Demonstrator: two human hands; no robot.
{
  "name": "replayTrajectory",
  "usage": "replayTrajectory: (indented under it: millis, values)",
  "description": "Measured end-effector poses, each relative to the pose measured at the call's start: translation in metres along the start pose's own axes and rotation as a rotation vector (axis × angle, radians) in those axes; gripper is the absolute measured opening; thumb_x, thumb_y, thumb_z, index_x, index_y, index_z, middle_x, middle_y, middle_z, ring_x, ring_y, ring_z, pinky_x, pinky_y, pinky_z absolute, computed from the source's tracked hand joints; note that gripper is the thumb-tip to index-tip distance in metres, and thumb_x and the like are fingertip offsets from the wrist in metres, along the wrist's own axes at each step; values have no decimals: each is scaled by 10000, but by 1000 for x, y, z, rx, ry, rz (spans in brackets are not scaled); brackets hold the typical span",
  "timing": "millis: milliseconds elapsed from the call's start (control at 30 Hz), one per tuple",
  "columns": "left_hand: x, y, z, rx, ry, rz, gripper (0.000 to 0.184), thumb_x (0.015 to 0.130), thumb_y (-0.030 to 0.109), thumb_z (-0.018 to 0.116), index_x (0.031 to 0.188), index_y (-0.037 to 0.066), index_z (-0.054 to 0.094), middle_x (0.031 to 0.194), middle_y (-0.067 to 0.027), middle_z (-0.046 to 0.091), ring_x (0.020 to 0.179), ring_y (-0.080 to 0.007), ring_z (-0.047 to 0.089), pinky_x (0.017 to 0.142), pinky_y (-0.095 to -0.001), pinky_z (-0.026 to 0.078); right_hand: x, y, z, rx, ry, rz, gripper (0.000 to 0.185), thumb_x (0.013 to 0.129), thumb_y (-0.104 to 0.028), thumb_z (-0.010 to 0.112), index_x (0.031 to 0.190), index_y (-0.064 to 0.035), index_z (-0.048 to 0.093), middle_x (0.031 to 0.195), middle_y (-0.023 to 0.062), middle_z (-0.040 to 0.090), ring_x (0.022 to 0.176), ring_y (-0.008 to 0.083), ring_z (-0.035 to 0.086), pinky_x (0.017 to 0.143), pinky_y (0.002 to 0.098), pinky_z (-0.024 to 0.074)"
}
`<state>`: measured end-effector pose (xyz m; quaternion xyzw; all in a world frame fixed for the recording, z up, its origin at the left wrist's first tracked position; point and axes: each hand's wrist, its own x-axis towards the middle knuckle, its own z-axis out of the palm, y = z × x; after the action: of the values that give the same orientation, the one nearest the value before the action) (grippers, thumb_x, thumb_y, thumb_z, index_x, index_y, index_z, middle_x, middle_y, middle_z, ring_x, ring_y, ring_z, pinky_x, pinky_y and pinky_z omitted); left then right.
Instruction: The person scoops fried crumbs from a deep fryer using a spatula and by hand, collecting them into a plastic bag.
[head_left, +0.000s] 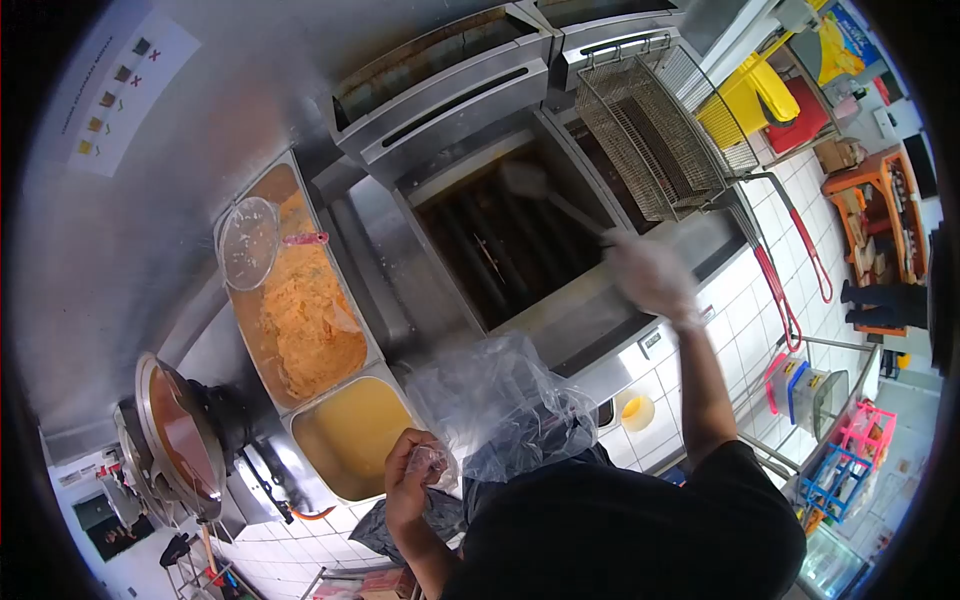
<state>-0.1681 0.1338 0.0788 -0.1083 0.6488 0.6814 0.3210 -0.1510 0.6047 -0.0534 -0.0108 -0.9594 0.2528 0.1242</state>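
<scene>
Round-headed utensil (530, 183), crinkled clear plastic (495, 385)

Grey skimmer (524, 180); orange crumbs (305, 320); yellow liquid (355, 428); red basket handles (769, 272)

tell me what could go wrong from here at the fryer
If the dark liquid is hot, a stroke of the long-handled tool might splash the right hand, which seems thinly gloved. The loose clear plastic near the fryer could melt if it touches a hot surface.
</scene>
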Motion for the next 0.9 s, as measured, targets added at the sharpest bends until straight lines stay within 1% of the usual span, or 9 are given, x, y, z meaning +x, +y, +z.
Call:
replayTrajectory:
  millis: [100,167,267,367,567,633,667,767,900]
  values:
    - [5,0,2,11,-37,-7,192,927,223,619,998,44,616,804,-1,572,667,-64,500,557,-200,346,61,-17,101,-365,-410,218,201,980,-119,478,1008,3,636,848,195,733,810,367,745,653,444,612]
    - [8,-1,1,34,-60,-21,181,922,191,600,1017,37,611,833,-7,588,677,-60,506,567,-201,359,70,5,178,-330,-359,290,288,949,-112,493,1139,57,628,811,193,713,712,336,724,621,427,593]
    - [4,2,2,70,-59,-90,170,938,152,561,1049,31,603,888,-6,608,718,-44,515,601,-196,379,98,23,255,-81,-473,647,474,1005,-159,412,1415,73,463,1138,260,685,1063,402,677,892,481,555]
    - [2,-5,6,30,-32,-120,170,950,162,562,1048,32,609,889,-8,613,730,-45,517,618,-202,389,126,23,300,73,-493,857,517,1037,-217,375,1483,43,397,1312,271,630,1211,420,625,1017,502,510]
    - [5,-24,1,-46,-56,-245,131,982,112,580,1078,33,622,925,-16,638,786,-60,557,652,-202,400,176,25,344,44,-473,1050,508,1071,-278,336,1447,35,471,1265,234,674,1194,380,652,1002,474,528]
    - [3,-30,2,-83,30,-285,125,985,95,568,1078,33,623,936,-20,640,794,-63,563,655,-200,401,184,47,360,37,-508,1087,511,1086,-305,291,1406,-4,552,1290,211,669,1225,367,637,1027,463,513]
    - [4,-37,-5,-113,-11,-264,132,981,77,556,1094,37,612,950,-19,635,804,-63,557,658,-199,395,184,56,371,-12,-481,1063,423,1064,-257,383,1290,-46,672,1296,189,675,1207,356,652,974,458,544]
    - [7,-30,0,-67,-2,-237,130,977,74,556,1092,39,605,942,-14,625,800,-61,548,652,-197,386,185,98,374,-159,-871,622,321,1015,-187,498,1179,-53,738,1297,171,683,1195,352,662,881,463,579]
    - [20,-8,16,-85,-5,-215,109,973,109,588,1056,41,611,908,-3,616,772,-55,525,638,-200,376,149,85,334,-212,-979,553,271,957,-135,565,1128,-38,752,1241,201,701,1161,325,684,827,468,590]
